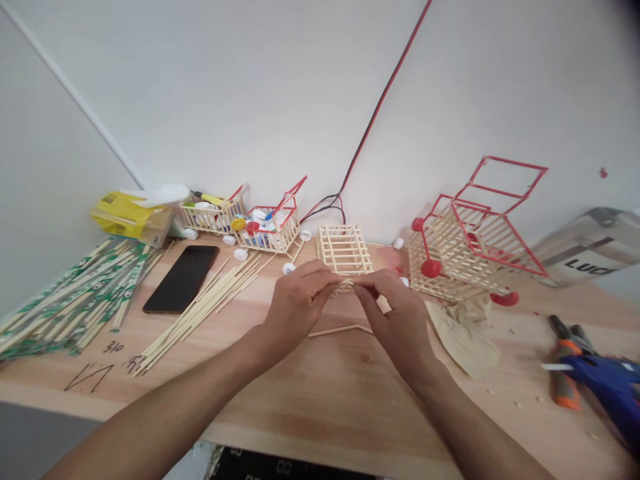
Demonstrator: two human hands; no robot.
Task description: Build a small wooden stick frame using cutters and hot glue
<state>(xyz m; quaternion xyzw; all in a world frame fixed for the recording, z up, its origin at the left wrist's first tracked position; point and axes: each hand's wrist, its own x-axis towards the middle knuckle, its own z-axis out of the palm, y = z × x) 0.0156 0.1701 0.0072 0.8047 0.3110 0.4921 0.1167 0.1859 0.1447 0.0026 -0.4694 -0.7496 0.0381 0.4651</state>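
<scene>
A small basket of pale wooden sticks stands on the table in front of me, its crossed bars facing up. At its near edge the fingertips of my left hand are pinched together, close to those of my right hand, which are also closed at that edge. The fingers hide the near side of the basket and exactly which piece they grip. On the table just below my hands lies a thin bent or joined wooden stick.
Loose sticks, a phone and wrapped chopsticks lie left. Two small stick carts holding bottle caps stand behind. Right are a larger red-trimmed cart, crumpled paper, pliers and a blue glue gun.
</scene>
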